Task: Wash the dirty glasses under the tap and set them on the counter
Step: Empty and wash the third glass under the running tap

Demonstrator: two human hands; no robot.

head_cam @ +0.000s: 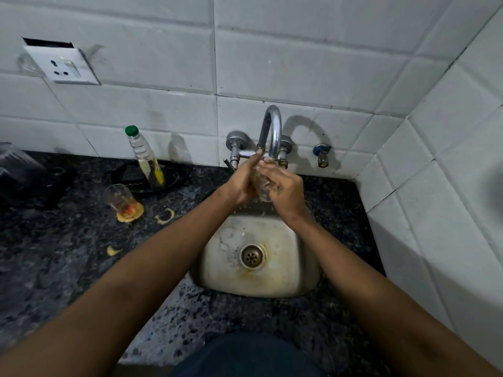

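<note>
A clear glass (261,186) is held over the back of the steel sink (307,268), right under the spout of the curved chrome tap (272,126). My left hand (242,178) lies against the glass's left side with its fingers stretched up towards the spout. My right hand (285,189) wraps round the glass from the right and hides most of it. A second glass (119,198), dirty with orange residue, stands on the dark granite counter (68,254) at the left in a yellow puddle.
A plastic bottle (145,159) with a green cap leans in a black pan (168,178) behind the dirty glass. Yellow spill marks (165,215) dot the counter. A small valve (322,156) sticks out of the tiled wall right of the tap. A socket (64,66) sits on the wall.
</note>
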